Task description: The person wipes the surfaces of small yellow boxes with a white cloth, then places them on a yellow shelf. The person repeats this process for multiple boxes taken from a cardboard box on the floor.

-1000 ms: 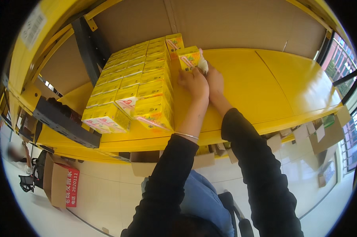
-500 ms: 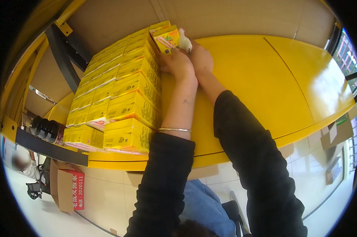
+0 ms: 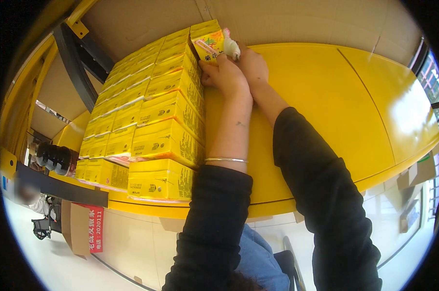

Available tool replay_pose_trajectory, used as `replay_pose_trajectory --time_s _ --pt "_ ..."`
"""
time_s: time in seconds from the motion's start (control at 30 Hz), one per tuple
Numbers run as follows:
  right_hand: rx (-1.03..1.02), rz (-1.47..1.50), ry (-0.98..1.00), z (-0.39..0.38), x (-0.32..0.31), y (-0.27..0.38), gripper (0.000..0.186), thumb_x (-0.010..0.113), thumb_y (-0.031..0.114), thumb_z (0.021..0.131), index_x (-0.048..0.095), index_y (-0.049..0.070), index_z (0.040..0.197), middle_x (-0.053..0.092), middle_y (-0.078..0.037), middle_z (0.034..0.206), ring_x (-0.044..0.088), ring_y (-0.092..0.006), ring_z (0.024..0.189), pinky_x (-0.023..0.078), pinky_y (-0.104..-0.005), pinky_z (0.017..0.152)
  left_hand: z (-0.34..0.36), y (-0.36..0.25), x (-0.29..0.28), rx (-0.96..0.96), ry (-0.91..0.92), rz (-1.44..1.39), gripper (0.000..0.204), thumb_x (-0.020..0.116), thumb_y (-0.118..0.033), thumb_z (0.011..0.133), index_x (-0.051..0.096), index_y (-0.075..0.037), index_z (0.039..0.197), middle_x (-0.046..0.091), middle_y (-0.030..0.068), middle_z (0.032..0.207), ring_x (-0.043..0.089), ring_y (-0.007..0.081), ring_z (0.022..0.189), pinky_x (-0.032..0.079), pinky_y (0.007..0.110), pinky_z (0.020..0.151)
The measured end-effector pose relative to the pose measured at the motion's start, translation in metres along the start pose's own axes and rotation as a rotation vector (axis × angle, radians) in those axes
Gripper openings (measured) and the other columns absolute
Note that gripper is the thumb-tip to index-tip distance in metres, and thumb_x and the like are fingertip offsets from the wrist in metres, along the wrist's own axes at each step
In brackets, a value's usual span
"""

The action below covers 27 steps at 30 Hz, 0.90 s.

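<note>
A yellow drink carton (image 3: 207,44) with a straw on its front stands at the far end of the stacked cartons. My left hand (image 3: 227,75) is at its lower front, fingers bent against it; their tips are partly hidden. Beside it, my right hand (image 3: 252,65) is closed round a crumpled white cloth (image 3: 230,47), which pokes out next to the carton. The right fingers are mostly out of sight. My wrists nearly touch. Left of my left arm, yellow drink cartons (image 3: 168,140) stand in close rows on the yellow shelf (image 3: 316,111).
A cardboard sheet (image 3: 297,22) lines the back of the shelf. Dark metal uprights (image 3: 74,68) and a dark bottle (image 3: 57,157) are at the left. Below lie the floor and a cardboard box (image 3: 79,228); a person sits at far left.
The drink carton at the far end has shifted back and straightened, covering the carton top that showed behind it. Both my hands moved with it, and the view has shifted slightly.
</note>
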State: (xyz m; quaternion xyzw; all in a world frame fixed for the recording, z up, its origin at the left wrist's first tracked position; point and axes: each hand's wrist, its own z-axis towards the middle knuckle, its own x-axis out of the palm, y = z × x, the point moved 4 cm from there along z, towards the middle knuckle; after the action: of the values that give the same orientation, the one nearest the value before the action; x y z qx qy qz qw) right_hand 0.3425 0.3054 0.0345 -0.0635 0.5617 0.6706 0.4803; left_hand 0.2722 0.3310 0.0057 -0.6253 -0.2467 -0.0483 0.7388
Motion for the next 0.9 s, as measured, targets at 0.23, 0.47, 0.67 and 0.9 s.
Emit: replay_pose_trajectory --time_s 0.23,0.47,0.67,0.9 --pt "-0.005 -0.028 0.033 0.004 0.003 -0.001 0.04 0.061 0.031 0.079 0.055 0.016 0.116 0.065 -0.017 0.096 0.062 -0.0362 0.089 0.05 -0.0461 0.076 0.001 0.003 0.001 -0.029 0.092 -0.087 0.071 0.044 -0.024 0.085 0.013 0.005 0.141 0.013 0.0273 0.138 0.02 0.0367 0.13 0.024 0.04 0.108" --pt "-0.019 -0.014 0.033 0.01 0.008 -0.01 0.039 0.06 0.043 0.079 0.063 0.01 0.1 0.065 -0.017 0.095 0.063 -0.0341 0.091 0.051 -0.0442 0.078 -0.006 -0.001 0.004 -0.012 0.104 -0.115 0.066 0.045 -0.021 0.084 0.016 0.005 0.138 0.019 0.0257 0.135 0.025 0.0344 0.126 0.027 0.039 0.105" --pt "-0.054 0.0 0.019 0.01 0.01 -0.012 0.035 0.058 0.036 0.082 0.064 0.006 0.097 0.064 -0.021 0.096 0.062 -0.0365 0.092 0.05 -0.0458 0.08 -0.007 0.001 0.001 0.019 0.082 -0.062 0.046 0.045 -0.016 0.084 0.035 0.002 0.125 0.045 0.0195 0.123 0.048 0.0283 0.108 0.04 0.039 0.092" --pt "-0.422 -0.018 -0.337 -0.025 0.012 -0.031 0.032 0.051 0.027 0.087 0.058 0.003 0.106 0.062 -0.023 0.098 0.059 -0.0379 0.091 0.047 -0.0449 0.079 -0.051 -0.013 -0.006 0.301 0.174 0.288 0.053 0.051 -0.027 0.084 0.042 0.005 0.125 0.047 0.0295 0.117 0.048 0.0383 0.107 0.037 0.043 0.095"
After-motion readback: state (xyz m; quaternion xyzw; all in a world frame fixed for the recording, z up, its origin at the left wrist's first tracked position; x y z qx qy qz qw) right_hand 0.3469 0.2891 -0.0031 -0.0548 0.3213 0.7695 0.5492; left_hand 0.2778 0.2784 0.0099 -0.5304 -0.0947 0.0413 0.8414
